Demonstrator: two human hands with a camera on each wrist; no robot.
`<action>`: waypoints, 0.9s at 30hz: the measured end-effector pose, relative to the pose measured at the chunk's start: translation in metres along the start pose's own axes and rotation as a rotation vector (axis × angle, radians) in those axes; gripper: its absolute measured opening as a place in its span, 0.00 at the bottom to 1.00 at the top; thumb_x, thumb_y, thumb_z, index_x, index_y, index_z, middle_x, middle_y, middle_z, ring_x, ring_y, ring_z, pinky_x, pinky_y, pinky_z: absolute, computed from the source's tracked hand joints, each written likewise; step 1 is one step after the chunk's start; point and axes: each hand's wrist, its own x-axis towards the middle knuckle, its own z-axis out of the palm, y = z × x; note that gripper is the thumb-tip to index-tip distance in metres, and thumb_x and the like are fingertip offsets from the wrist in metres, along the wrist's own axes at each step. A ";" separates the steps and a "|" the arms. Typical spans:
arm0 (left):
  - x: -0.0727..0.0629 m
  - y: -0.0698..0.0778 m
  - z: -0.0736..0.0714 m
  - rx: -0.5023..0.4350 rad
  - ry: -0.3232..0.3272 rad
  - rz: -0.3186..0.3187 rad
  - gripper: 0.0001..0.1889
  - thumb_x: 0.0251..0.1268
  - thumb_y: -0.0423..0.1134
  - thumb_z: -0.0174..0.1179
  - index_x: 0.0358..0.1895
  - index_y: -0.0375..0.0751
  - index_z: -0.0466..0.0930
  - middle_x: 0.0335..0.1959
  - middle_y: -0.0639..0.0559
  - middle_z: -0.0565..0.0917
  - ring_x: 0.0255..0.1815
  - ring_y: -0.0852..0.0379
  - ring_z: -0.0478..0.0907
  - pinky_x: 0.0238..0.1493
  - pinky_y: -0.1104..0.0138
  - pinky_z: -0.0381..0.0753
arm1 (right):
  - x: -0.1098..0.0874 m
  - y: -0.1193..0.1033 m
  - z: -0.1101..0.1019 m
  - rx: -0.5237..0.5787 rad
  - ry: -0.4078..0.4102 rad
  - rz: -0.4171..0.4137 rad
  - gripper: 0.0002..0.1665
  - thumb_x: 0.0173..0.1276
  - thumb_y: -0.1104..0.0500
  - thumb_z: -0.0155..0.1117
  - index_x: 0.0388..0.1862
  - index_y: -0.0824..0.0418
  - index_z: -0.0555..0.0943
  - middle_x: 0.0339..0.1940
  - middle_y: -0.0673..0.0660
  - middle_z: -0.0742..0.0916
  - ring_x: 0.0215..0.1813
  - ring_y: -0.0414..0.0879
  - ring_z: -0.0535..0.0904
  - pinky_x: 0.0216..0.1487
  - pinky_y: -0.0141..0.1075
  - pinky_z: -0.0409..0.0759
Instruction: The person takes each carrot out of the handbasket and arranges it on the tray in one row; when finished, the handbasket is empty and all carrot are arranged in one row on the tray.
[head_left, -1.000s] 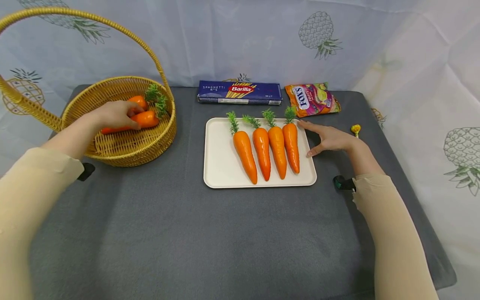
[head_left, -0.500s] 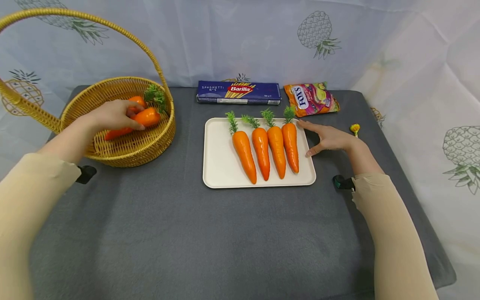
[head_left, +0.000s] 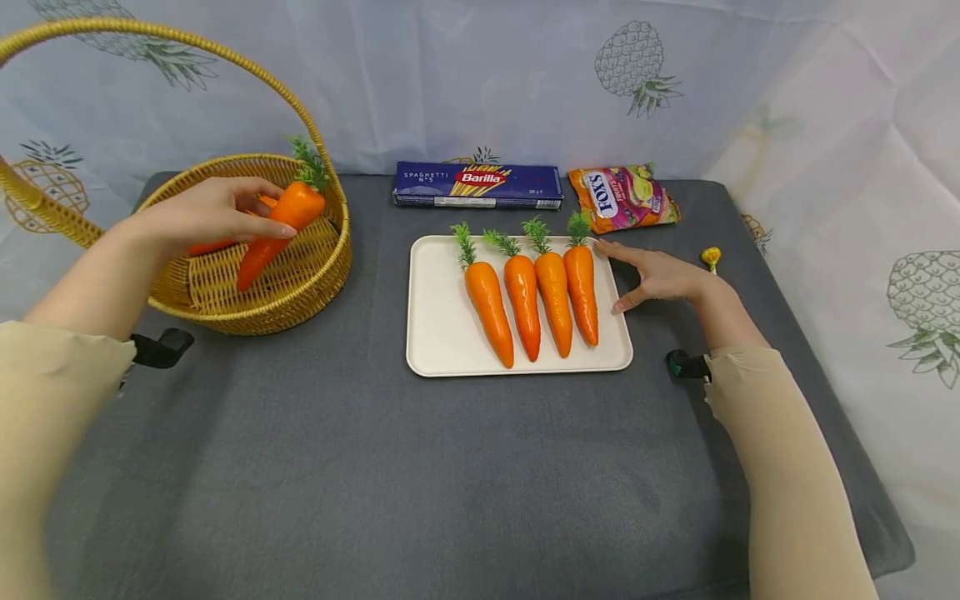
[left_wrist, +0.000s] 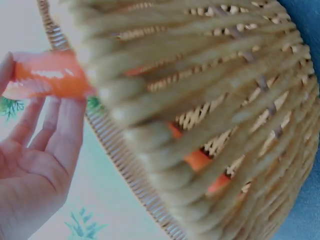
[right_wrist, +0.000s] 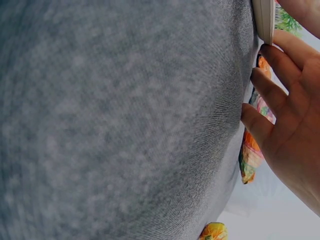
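Note:
My left hand (head_left: 225, 212) pinches an orange carrot (head_left: 273, 233) with a green leafy top, tilted over the wicker basket (head_left: 315, 296). In the left wrist view the same carrot (left_wrist: 50, 75) lies between thumb and fingers, just past the basket rim. Another carrot (head_left: 210, 247) shows inside the basket, mostly hidden behind the hand. At the right, my right hand (head_left: 663, 277) touches the right edge of a cream tray (head_left: 438, 325) with its fingers spread. Several carrots (head_left: 491, 312) lie side by side on the tray, tops pointing away.
A blue spaghetti box (head_left: 477, 185) lies behind the tray, and a Fox's candy bag (head_left: 625, 197) is to its right. A small yellow flower-like item (head_left: 710, 258) sits beyond the right wrist. The basket's tall handle (head_left: 247, 62) arches over the left side.
My left hand has lifted the carrot up from the basket's floor and drawn it slightly back, tilting it more upright. My right hand and the tray stay still.

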 end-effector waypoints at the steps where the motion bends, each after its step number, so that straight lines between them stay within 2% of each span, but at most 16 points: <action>1: -0.001 0.001 0.000 -0.033 -0.014 -0.001 0.39 0.67 0.57 0.61 0.74 0.44 0.58 0.57 0.47 0.75 0.43 0.68 0.78 0.48 0.67 0.82 | 0.000 0.000 0.000 0.000 -0.001 0.001 0.66 0.55 0.46 0.77 0.82 0.45 0.43 0.84 0.62 0.48 0.83 0.66 0.41 0.76 0.72 0.41; 4: -0.003 0.003 0.001 -0.141 -0.051 -0.013 0.36 0.69 0.55 0.59 0.73 0.44 0.57 0.55 0.55 0.75 0.45 0.70 0.79 0.50 0.70 0.85 | -0.001 0.000 0.000 -0.001 -0.001 -0.002 0.66 0.55 0.46 0.76 0.82 0.45 0.43 0.84 0.62 0.48 0.83 0.66 0.41 0.76 0.72 0.41; 8: -0.003 0.006 0.002 -0.267 -0.086 -0.011 0.34 0.72 0.53 0.57 0.73 0.44 0.56 0.51 0.64 0.76 0.48 0.67 0.79 0.49 0.71 0.85 | -0.001 0.000 0.000 -0.002 0.001 -0.006 0.66 0.55 0.46 0.77 0.82 0.45 0.43 0.84 0.62 0.48 0.83 0.66 0.41 0.76 0.71 0.42; 11: -0.003 0.008 0.004 -0.335 -0.105 -0.015 0.31 0.73 0.53 0.55 0.71 0.44 0.57 0.51 0.64 0.75 0.48 0.65 0.77 0.49 0.71 0.85 | -0.001 0.001 -0.001 -0.004 0.001 -0.010 0.66 0.55 0.46 0.76 0.82 0.46 0.43 0.84 0.62 0.48 0.83 0.66 0.41 0.76 0.71 0.42; 15: -0.004 0.013 0.008 -0.387 -0.113 -0.025 0.28 0.73 0.52 0.54 0.69 0.45 0.58 0.50 0.63 0.75 0.47 0.64 0.78 0.49 0.69 0.85 | 0.000 0.002 -0.001 -0.010 -0.001 -0.019 0.65 0.56 0.46 0.76 0.82 0.46 0.43 0.84 0.63 0.48 0.83 0.66 0.41 0.76 0.71 0.42; 20: -0.004 0.022 0.015 -0.410 -0.111 -0.009 0.29 0.73 0.52 0.55 0.68 0.42 0.59 0.50 0.61 0.75 0.47 0.63 0.79 0.50 0.69 0.86 | 0.000 0.002 -0.001 -0.011 -0.002 -0.014 0.66 0.56 0.46 0.76 0.82 0.46 0.43 0.84 0.63 0.48 0.83 0.67 0.41 0.76 0.72 0.42; 27: -0.004 0.037 0.029 -0.482 -0.089 -0.007 0.30 0.73 0.51 0.56 0.67 0.37 0.60 0.45 0.62 0.80 0.43 0.64 0.82 0.48 0.68 0.86 | 0.000 0.003 -0.001 0.001 -0.004 -0.022 0.66 0.56 0.47 0.76 0.82 0.47 0.44 0.84 0.62 0.48 0.83 0.65 0.41 0.77 0.71 0.41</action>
